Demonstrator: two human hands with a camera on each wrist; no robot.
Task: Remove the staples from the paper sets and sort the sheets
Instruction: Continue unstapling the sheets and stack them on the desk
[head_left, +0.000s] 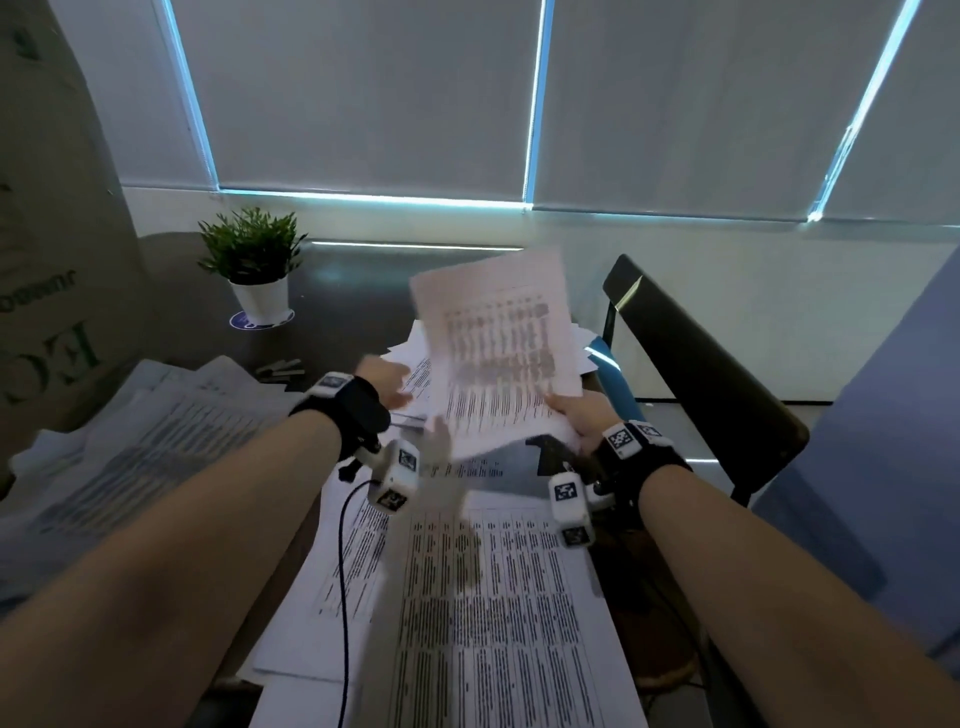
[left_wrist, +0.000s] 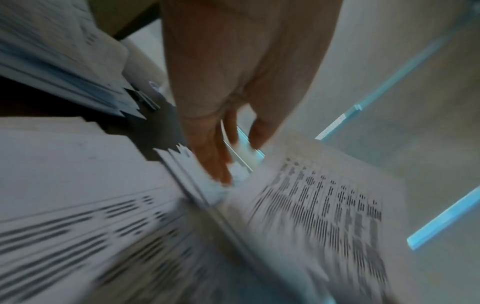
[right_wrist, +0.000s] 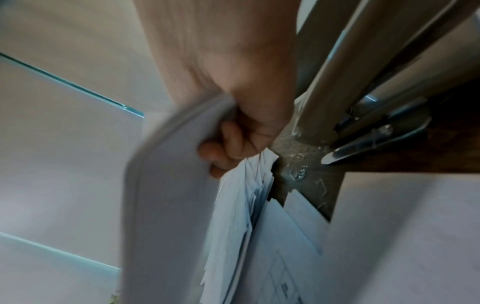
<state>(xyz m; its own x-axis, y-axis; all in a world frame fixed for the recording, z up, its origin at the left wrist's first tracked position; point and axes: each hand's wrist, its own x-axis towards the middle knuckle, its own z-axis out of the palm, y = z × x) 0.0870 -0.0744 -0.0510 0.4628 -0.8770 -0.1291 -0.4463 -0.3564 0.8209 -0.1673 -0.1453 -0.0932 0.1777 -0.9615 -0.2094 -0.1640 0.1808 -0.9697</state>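
Right hand (head_left: 582, 415) clenched on the lower corner of a printed paper set (head_left: 498, 332), thumb on top and fingers (right_wrist: 223, 152) curled below; set lifted clear of the bench (head_left: 332, 291) and tilted up toward the window blinds, blurred with motion. Left hand (head_left: 387, 382) released, fingers loose and apart, holding nothing, hovering just beside the left edge of the lifted set and over a loose pile of sheets (head_left: 415, 364) at the far middle of the bench. Cannot tell from these views whether a staple still sits in the lifted set.

Further out: a large printed sheet (head_left: 493, 597) flat at the near edge of the bench, under both wrists; a wide layered stack of papers (head_left: 130, 441) along the left edge; small grey metal strips (head_left: 280, 369), maybe staples or a remover, too small to tell, just behind that stack; a potted plant (head_left: 254, 260) at the far left corner; a black chair (head_left: 701, 374) past the right edge.

Possible troubles, as judgement only:
- Grip on one corner alone: sheets may fan out and slide off toward the chair side.
- Fast swing: paper may bend or tear at the pinched corner.
- Loose far pile already uneven: dropping the set there may mix sorted and unsorted sheets.
- Hidden staple, if present, may prick the fingers.
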